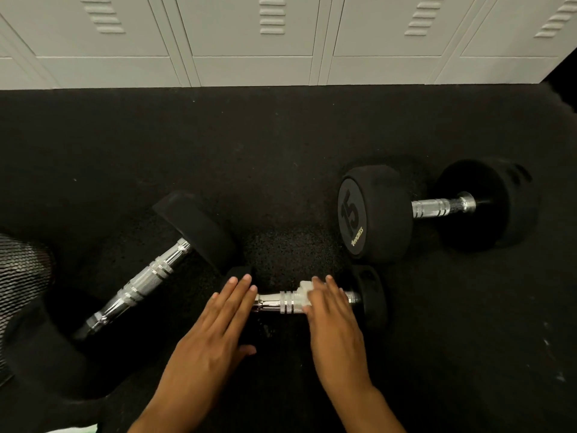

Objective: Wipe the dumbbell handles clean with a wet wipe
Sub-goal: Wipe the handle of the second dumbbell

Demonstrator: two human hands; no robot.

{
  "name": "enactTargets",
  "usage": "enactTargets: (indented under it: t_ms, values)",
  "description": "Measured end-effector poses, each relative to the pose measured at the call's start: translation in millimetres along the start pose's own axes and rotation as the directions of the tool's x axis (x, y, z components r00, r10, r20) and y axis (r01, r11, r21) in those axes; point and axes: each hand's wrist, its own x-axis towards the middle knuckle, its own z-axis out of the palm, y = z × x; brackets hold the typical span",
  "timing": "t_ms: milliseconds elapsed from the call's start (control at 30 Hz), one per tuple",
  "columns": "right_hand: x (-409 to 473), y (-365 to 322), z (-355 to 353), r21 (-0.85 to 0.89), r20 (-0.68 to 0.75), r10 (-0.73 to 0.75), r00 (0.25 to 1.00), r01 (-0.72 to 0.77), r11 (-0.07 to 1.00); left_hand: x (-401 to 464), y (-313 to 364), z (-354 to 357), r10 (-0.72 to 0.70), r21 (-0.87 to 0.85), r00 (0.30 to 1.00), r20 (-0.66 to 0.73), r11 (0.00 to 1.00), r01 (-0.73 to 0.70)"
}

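Three dumbbells lie on the black rubber floor (281, 157) in front of you. The small dumbbell (370, 295) is nearest, lying crosswise with its chrome handle (278, 303) between your hands. Your left hand (215, 326) rests flat on the dumbbell's left head, fingers straight and close together, thumb out to the side; that grip curls round nothing. Your right hand (334, 320) lies over the right part of the handle, fingers extended forward, pressing the white wet wipe (303, 295) onto the metal. The wipe shows only as a crumpled edge at your fingertips. The blur keeps you from telling whether the thumb hooks under the bar.

The long dumbbell (146, 279) lies slanted at the left, its upper head just beside the small one. The dumbbell marked 15 (381, 214) lies farther right, apart from your hands. Pale grey lockers (249, 42) line the far edge of the floor.
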Motion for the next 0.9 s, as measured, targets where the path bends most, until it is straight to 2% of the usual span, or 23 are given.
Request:
enactTargets:
  t_ms: [133,333,500,633,767,900]
  values:
    - [-14,0,-2,-0.016,-0.037,-0.01,0.999,0.009,1.0,1,3,2,-0.019,-0.058,0.999,-0.027,0.998,0.017]
    - [3,-9,-2,-0.047,0.082,0.082,0.993,-0.078,0.996,3,0,5,-0.056,-0.179,0.998,-0.026,0.983,0.05]
    - [-7,5,-2,-0.018,-0.052,-0.023,0.998,0.022,1.0,5,-1,5,-0.069,-0.283,0.996,-0.054,0.958,0.051]
    - [9,7,1,0.033,-0.015,-0.013,1.0,0.014,0.999,4,0,5,-0.086,-0.298,0.995,-0.041,0.952,0.07]
    - [-2,4,-1,-0.039,-0.006,-0.023,1.0,0.023,0.999,3,0,6,-0.087,-0.308,0.995,-0.045,0.949,0.069]
    - [-3,3,-8,-0.191,0.035,-0.063,0.997,0.069,0.979,5,0,4,-0.087,-0.311,0.995,-0.047,0.948,0.068]
